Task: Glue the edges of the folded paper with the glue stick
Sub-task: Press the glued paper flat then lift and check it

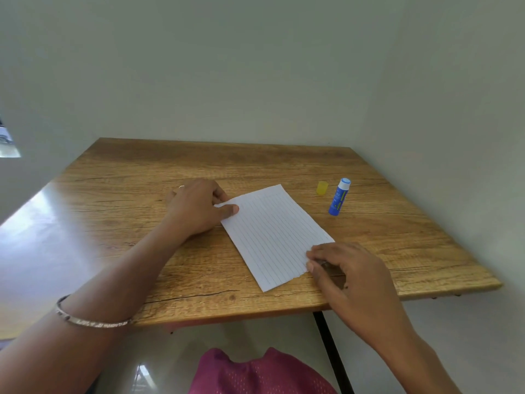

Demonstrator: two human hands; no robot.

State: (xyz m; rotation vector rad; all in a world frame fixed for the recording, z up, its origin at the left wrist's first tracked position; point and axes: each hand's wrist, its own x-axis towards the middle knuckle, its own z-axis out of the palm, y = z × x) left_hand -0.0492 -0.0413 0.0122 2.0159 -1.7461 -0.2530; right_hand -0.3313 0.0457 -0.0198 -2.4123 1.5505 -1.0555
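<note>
A folded sheet of lined white paper (274, 236) lies slanted on the wooden table (142, 194). My left hand (199, 209) pinches the paper's far left corner, thumb on top and fingers curled beside it. At the near right edge, my right hand (343, 268) pinches the paper between thumb and fingertips. A blue glue stick (339, 197) stands upright and uncapped to the right of the paper, white tip showing. Its yellow cap (322, 187) sits just left of it.
The table stands in a corner with pale walls behind and to the right. A black table leg (331, 351) runs down below the near edge. Magenta fabric (255, 373) shows under the table front. A metal bangle (91, 319) circles my left forearm.
</note>
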